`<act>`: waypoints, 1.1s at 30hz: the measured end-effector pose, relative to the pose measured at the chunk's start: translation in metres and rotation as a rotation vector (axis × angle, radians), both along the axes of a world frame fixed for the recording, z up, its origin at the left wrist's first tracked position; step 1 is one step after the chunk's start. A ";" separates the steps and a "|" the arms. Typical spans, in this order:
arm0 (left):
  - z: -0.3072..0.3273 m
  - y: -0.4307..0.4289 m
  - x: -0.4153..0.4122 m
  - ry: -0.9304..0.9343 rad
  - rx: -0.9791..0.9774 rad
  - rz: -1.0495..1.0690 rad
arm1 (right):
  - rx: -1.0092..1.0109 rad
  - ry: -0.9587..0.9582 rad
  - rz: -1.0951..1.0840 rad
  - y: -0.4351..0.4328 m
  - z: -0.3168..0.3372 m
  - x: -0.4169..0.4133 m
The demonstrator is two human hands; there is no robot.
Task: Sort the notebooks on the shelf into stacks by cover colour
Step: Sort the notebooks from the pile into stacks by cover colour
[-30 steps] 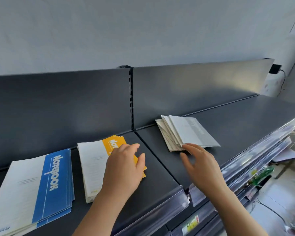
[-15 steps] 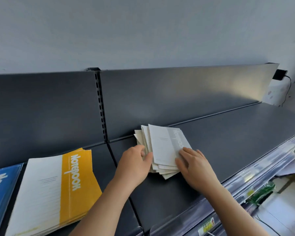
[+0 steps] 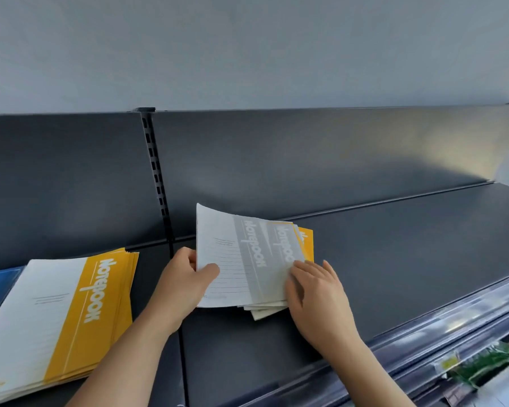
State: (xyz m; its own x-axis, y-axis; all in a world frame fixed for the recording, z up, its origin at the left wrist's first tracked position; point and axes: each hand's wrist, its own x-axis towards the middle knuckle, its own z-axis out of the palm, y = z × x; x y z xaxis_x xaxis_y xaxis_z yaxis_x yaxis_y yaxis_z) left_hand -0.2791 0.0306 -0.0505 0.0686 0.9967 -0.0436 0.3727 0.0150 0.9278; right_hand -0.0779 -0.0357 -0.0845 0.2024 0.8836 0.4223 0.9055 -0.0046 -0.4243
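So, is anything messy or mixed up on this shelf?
Yes. The pile between the left hand and right hand is fanned out crooked, and a yellow-banded paper notebook peeks out under the grey-banded paper notebooks, so colours are mixed there.

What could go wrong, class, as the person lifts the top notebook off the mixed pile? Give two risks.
1. The left hand pinches the bent grey-banded paper notebook by one edge; it may crease or slip.
2. The fanned pile of notebooks under the right hand could slide apart, and the yellow-banded notebook peeking out might be overlooked.
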 end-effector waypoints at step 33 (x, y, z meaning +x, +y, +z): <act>0.021 -0.009 -0.017 -0.273 -0.052 -0.085 | 0.007 0.184 0.174 0.004 0.008 -0.003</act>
State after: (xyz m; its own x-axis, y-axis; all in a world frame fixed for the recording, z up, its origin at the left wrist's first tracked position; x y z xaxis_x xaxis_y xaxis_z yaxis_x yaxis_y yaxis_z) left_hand -0.2959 0.0216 -0.0296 0.1683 0.9837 -0.0634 0.1115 0.0449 0.9928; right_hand -0.0810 -0.0320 -0.0762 0.1212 0.9089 0.3990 0.8000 0.1485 -0.5813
